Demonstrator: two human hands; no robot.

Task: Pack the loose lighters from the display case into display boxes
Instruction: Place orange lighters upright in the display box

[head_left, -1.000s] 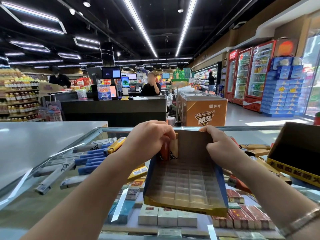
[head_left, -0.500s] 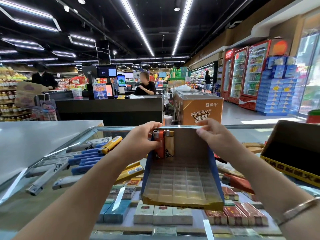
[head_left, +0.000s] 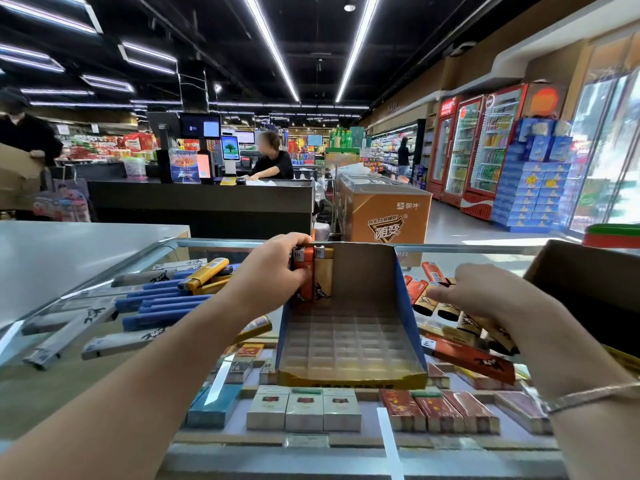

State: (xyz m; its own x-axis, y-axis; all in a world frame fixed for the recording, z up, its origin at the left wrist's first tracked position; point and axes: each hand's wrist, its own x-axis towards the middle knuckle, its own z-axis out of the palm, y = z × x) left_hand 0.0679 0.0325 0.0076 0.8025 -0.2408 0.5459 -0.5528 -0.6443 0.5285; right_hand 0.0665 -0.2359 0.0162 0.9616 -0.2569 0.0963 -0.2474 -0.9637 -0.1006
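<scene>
Right hand has left the display box rim since 0.5 s ago & now hangs over the loose lighters just right of the box; left hand hasn't shifted from the box's back-left corner.

Left grip: fingers curled round the orange lighter, holding it upright in the back row, w/ a tan lighter standing just beside it, touching. Rest of the box's cell tray is unfilled, so I'd say we're barely started.

Right grip: fingers loosely curled, pointing down-left at the pile. Can't tell whether anything's pinched yet; fingertips are near a tan/black lighter but contact isn't clear.

What matters next, IMO: the loose lighters lie flat on the glass surface right of the box, long axes running roughly away from me, tilted a bit toward the box. Right hand is the nearer one by far; left is busy. Picked lighter needs turning upright, then going left over the box's blue side wall into the back row beside the tan one.

More long lighters lie left of the box, blue, grey & yellow.
</scene>
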